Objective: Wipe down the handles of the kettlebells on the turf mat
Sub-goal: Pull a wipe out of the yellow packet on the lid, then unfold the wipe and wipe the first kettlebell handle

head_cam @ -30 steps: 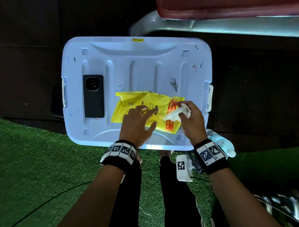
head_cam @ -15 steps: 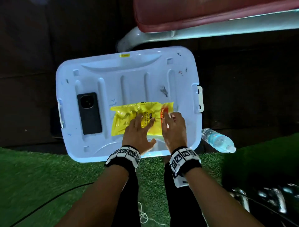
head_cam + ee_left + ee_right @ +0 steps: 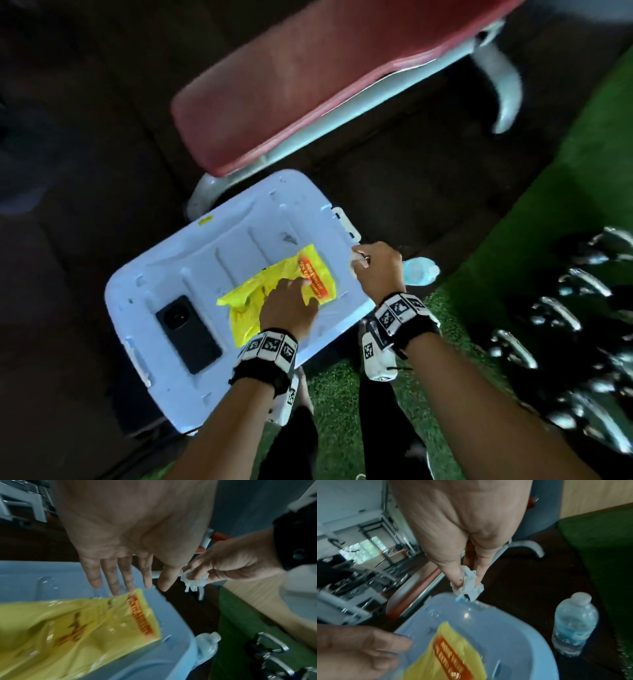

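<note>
A yellow wipe packet (image 3: 274,294) (image 3: 77,631) (image 3: 452,654) lies on the pale blue lid of a storage bin (image 3: 191,274). My left hand (image 3: 291,305) (image 3: 123,577) hovers over the packet with its fingers straight and spread. My right hand (image 3: 373,267) (image 3: 467,582) pinches a crumpled white wipe (image 3: 468,586) (image 3: 192,582) (image 3: 356,262) above the lid's right corner. Several dark kettlebells with shiny metal handles (image 3: 561,308) (image 3: 272,645) stand on the green turf mat (image 3: 513,240) at the right.
A black phone (image 3: 188,334) lies on the lid's left part. A water bottle (image 3: 419,270) (image 3: 573,627) lies beside the bin on the dark floor. A red padded bench (image 3: 325,75) with white legs stands behind the bin. My legs are below on the turf.
My right hand has pulled a wipe free and moved right, off the packet to the lid's corner. My left hand's fingers have straightened over the packet. The head view has swung right, showing the kettlebells.
</note>
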Motion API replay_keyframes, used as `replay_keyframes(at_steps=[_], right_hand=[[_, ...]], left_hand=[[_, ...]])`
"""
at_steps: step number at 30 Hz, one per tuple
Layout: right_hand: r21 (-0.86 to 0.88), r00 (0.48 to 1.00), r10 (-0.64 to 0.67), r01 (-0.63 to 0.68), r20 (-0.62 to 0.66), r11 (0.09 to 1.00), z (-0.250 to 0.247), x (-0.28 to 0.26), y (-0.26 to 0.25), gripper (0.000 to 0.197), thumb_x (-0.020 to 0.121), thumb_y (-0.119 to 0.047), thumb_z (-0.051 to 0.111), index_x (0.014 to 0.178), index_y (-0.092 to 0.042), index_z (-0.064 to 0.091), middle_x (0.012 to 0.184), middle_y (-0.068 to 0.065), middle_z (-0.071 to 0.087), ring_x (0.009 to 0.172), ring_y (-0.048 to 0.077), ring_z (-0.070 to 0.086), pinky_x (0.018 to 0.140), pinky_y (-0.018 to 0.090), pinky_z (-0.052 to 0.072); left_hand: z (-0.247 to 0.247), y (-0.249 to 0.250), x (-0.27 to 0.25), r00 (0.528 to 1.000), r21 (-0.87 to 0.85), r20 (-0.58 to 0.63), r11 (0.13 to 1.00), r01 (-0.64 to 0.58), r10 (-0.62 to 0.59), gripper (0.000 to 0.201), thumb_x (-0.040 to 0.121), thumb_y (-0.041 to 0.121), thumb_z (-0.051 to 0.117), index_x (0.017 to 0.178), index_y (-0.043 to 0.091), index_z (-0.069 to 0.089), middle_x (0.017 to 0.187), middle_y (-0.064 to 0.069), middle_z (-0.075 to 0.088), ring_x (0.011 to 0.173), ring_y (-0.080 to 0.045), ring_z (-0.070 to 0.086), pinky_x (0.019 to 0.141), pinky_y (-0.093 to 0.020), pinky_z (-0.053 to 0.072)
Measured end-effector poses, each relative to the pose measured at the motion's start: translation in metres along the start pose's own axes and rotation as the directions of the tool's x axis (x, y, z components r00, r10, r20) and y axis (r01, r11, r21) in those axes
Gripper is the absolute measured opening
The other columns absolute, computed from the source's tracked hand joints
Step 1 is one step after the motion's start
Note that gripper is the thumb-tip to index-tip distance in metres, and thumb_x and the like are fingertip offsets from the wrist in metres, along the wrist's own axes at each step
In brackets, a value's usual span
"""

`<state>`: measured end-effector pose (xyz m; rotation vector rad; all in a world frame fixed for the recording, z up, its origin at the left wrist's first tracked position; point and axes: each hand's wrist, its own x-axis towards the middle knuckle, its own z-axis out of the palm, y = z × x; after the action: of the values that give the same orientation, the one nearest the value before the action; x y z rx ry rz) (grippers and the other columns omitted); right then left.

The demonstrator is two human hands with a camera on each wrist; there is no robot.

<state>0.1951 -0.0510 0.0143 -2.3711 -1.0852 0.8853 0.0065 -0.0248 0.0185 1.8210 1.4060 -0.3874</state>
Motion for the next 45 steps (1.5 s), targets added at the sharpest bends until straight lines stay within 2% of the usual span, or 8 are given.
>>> replay_keyframes(at_steps=[3, 13, 17, 24, 31, 35, 38, 45], right_hand=[[0.093, 0.985, 0.068, -0.054, -0.157, 0.994, -0.065, -0.036, 0.010, 0.022, 0.080, -0.005, 0.069, 0.099, -0.012, 0.078, 0.098, 0.013, 0.070, 0.090, 0.028, 0.066, 0.079, 0.018, 0.041], [0.378, 0.781, 0.440, -0.282, -0.444, 0.882, -0.261, -0.201, 0.126, 0.029, 0.084, -0.008, 0.070, 0.112, -0.015, 0.076, 0.111, 0.006, 0.071, 0.106, 0.020, 0.065, 0.090, 0.020, 0.044], [0.499, 0.668, 0.568, -0.325, -0.480, 0.803, -0.286, -0.263, 0.203, 0.027, 0.085, -0.015, 0.072, 0.111, -0.020, 0.076, 0.108, 0.001, 0.073, 0.101, 0.015, 0.067, 0.081, 0.012, 0.039], [0.677, 0.562, 0.717, -0.338, -0.412, 0.654, -0.265, -0.297, 0.373, 0.028, 0.085, -0.013, 0.072, 0.112, -0.020, 0.076, 0.110, 0.003, 0.075, 0.101, 0.017, 0.070, 0.095, 0.034, 0.055], [0.620, 0.635, 0.659, -0.341, -0.402, 0.707, -0.202, -0.255, 0.539, 0.025, 0.086, -0.021, 0.073, 0.111, -0.024, 0.076, 0.105, -0.003, 0.075, 0.091, 0.008, 0.067, 0.083, 0.021, 0.052], [0.562, 0.659, 0.593, -0.299, -0.463, 0.771, -0.159, -0.211, 0.608, 0.024, 0.086, -0.023, 0.074, 0.109, -0.025, 0.076, 0.103, -0.003, 0.073, 0.086, 0.007, 0.064, 0.082, 0.023, 0.053], [0.494, 0.686, 0.528, -0.275, -0.501, 0.825, -0.126, -0.171, 0.650, 0.027, 0.085, -0.023, 0.075, 0.112, -0.027, 0.076, 0.107, -0.006, 0.072, 0.086, 0.001, 0.061, 0.074, 0.002, 0.042], [0.433, 0.733, 0.366, -0.108, -0.574, 0.895, -0.068, -0.103, 0.704, 0.027, 0.082, -0.024, 0.079, 0.108, -0.027, 0.076, 0.098, -0.014, 0.071, 0.081, -0.005, 0.063, 0.073, 0.007, 0.049]], left_hand=[[-0.023, 0.051, -0.024, 0.987, -0.115, -0.007, 0.981, -0.158, 0.159, 0.037, 0.098, 0.023, 0.060, 0.134, 0.017, 0.060, 0.132, -0.008, 0.063, 0.126, -0.026, 0.055, 0.106, -0.036, 0.040], [0.023, 0.254, -0.114, 0.867, -0.093, 0.184, 0.886, -0.454, 0.463, 0.031, 0.090, 0.015, 0.065, 0.120, 0.024, 0.072, 0.118, 0.001, 0.074, 0.104, -0.017, 0.071, 0.097, -0.027, 0.051], [0.081, 0.324, -0.132, 0.789, -0.004, 0.344, 0.841, -0.541, 0.509, 0.031, 0.093, 0.017, 0.063, 0.123, 0.025, 0.069, 0.121, 0.002, 0.072, 0.101, -0.009, 0.068, 0.088, -0.019, 0.051], [0.235, 0.399, -0.109, 0.790, 0.139, 0.384, 0.816, -0.561, 0.477, 0.029, 0.092, 0.016, 0.066, 0.119, 0.026, 0.071, 0.117, 0.002, 0.074, 0.104, -0.016, 0.068, 0.088, -0.025, 0.047], [0.410, 0.407, 0.002, 0.852, 0.113, 0.344, 0.883, -0.456, 0.396, 0.050, 0.088, 0.012, 0.068, 0.134, 0.028, 0.059, 0.129, 0.001, 0.065, 0.080, -0.016, 0.065, 0.055, -0.020, 0.045], [0.492, 0.378, 0.087, 0.869, 0.041, 0.342, 0.918, -0.395, 0.359, 0.077, 0.080, 0.010, 0.078, 0.147, 0.026, 0.044, 0.144, -0.005, 0.056, 0.114, -0.023, 0.063, 0.085, -0.034, 0.056], [0.545, 0.348, 0.148, 0.859, -0.067, 0.364, 0.930, -0.362, 0.361, 0.094, 0.074, 0.015, 0.089, 0.152, 0.025, 0.036, 0.152, -0.008, 0.048, 0.131, -0.029, 0.054, 0.102, -0.040, 0.050], [0.639, 0.305, 0.247, 0.651, -0.265, 0.394, 0.759, -0.595, 0.649, 0.101, 0.051, 0.055, 0.095, 0.141, 0.040, 0.052, 0.128, 0.016, 0.068, 0.116, -0.002, 0.065, 0.106, -0.026, 0.047]])
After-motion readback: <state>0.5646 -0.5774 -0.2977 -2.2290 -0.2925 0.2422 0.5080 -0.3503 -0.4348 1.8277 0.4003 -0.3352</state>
